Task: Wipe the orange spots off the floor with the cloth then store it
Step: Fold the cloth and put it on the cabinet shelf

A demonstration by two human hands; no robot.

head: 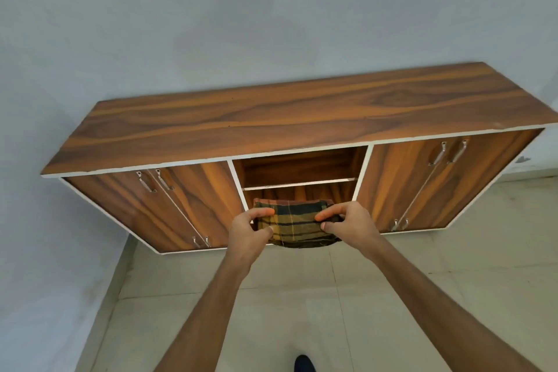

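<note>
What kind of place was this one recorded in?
Likely an indoor room in a home, though I can't be sure: a wood-grain cabinet with handled doors and open shelves stands against a plain wall on a pale tiled floor.

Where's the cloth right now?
Head view, centre: the cloth is pinched between the left hand and right hand, at the open middle bay of the cabinet, below its shelf.

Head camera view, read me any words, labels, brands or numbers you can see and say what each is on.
No text can be read anywhere in this view.
The wooden cabinet shows only wood grain and metal handles, no label or brand.
The checked cloth, pinched by the left hand and right hand, shows only its plaid pattern.
The wall and tiled floor bear no signs or numbers.
</note>
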